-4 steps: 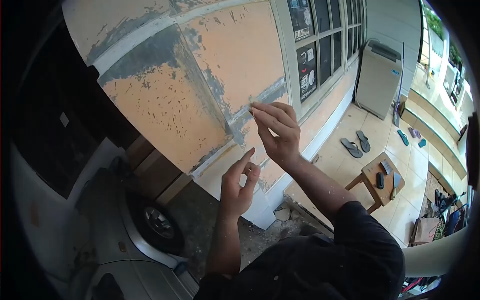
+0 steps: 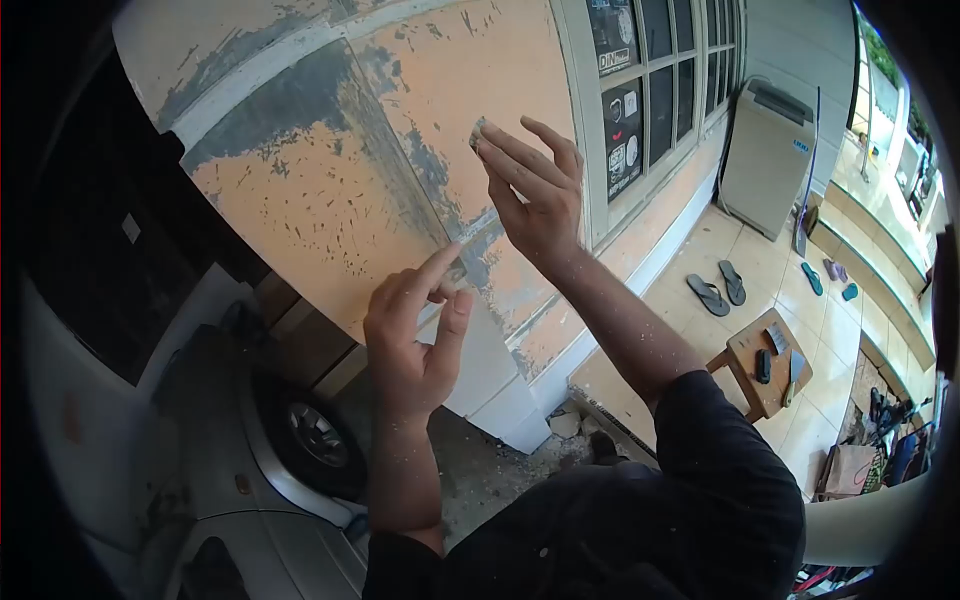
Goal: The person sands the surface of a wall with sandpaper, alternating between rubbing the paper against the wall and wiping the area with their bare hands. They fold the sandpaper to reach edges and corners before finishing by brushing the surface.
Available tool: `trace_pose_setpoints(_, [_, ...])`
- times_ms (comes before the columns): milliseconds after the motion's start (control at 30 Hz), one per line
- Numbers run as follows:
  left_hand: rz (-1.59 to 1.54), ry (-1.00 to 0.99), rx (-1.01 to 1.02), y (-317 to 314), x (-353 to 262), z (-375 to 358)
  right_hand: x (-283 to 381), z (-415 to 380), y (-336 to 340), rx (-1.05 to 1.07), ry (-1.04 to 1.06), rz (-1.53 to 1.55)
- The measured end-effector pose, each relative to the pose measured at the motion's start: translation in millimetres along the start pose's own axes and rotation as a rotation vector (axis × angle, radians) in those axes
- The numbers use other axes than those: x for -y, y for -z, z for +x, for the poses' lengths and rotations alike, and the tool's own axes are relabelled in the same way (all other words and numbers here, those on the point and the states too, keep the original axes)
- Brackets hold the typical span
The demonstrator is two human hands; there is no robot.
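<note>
In the head view, my right hand (image 2: 537, 195) is raised in front of the peeling orange wall (image 2: 480, 70). Its fingertips pinch a small, thin grey-brown piece (image 2: 476, 133), mostly hidden by the fingers; I cannot tell what kind of thing it is. The little finger stands away from the others. Lower and to the left, my left hand (image 2: 410, 340) is open and holds nothing, thumb apart. Its index finger points up at the wall's grey band, with the fingertip overlapping the crossing of the bands.
A car (image 2: 290, 480) stands at lower left. On the right, a wooden stool (image 2: 745, 350) bears a brush (image 2: 775, 338), a black object (image 2: 763, 366) and a scraper (image 2: 795, 370). Flip-flops (image 2: 708, 295) lie on the tiles near a washing machine (image 2: 765, 160). A barred window (image 2: 650, 90) adjoins the wall.
My right hand has moved up and slightly left with the small piece, its little finger spreading. My left hand has shifted left and up, its index finger now overlapping the wall bands.
</note>
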State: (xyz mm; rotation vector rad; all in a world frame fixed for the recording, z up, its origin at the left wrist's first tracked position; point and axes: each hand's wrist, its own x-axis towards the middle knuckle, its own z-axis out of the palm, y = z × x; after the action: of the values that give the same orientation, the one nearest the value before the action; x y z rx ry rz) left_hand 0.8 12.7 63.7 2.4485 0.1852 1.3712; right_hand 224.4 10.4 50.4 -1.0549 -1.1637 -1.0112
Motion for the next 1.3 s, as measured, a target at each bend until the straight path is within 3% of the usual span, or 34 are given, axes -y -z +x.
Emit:
trace_pose_setpoints(67, [0.174, -0.250, -0.105, 19.8, -1.1, 45.4, -22.0, 20.3, -23.4, -0.074, 0.061, -0.064])
trace_pose_setpoints(167, [0.462, -0.444, -0.210, 40.4, -10.7, 113.8, -56.3, 29.2, -53.1, -0.138, 0.044, -0.026])
trace_pose_setpoints(233, [0.557, -0.528, -0.267, 43.8, -6.2, 154.5, -70.1, 14.3, -66.1, -0.054, -0.048, 0.010])
trace_pose_setpoints(300, [0.771, -0.737, -0.474, 46.0, 2.8, 185.7, -73.8, -19.5, -72.3, 0.095, -0.079, 0.032])
trace_pose_setpoints(367, [0.847, -0.708, -0.513, 43.7, 12.9, 194.9, -77.6, -61.1, -72.6, 0.189, -0.086, 0.049])
trace_pose_setpoints(433, [1.141, -0.580, -0.641, 35.3, 14.2, 201.3, -83.8, -80.8, -73.4, 0.263, -0.091, -0.015])
trace_pose_setpoints(467, [1.158, -0.542, -0.601, 35.0, 16.1, 197.8, -94.0, -80.3, -78.3, 0.254, -0.052, 0.031])
trace_pose_setpoints(500, [1.181, -0.565, -0.642, 32.7, 14.6, 200.0, -104.6, -50.8, -82.6, 0.222, -0.014, 0.046])
trace_pose_setpoints(600, [1.306, -0.307, -0.644, 26.8, 11.3, 198.4, -109.9, 16.6, -76.3, 0.229, -0.025, -0.061])
trace_pose_setpoints(633, [1.328, -0.310, -0.657, 26.1, 8.3, 196.9, -114.2, 41.3, -77.3, 0.218, -0.014, -0.040])
trace_pose_setpoints(700, [1.411, -0.163, -0.529, 20.4, 0.9, 198.0, -126.2, 80.1, -76.4, 0.192, -0.055, -0.009])
trace_pose_setpoints(867, [1.326, -0.135, -0.475, 18.4, -0.7, 200.6, -145.6, 45.9, -87.3, 0.050, 0.071, 0.153])
trace_pose_setpoints(1233, [1.362, -0.134, -0.492, 8.5, 0.9, 205.3, -173.4, 36.3, -68.1, 0.245, 0.216, 0.206])
trace_pose_setpoints(1300, [1.366, -0.140, -0.503, 7.8, 0.7, 205.3, -193.5, 28.0, -70.3, 0.232, 0.382, 0.173])
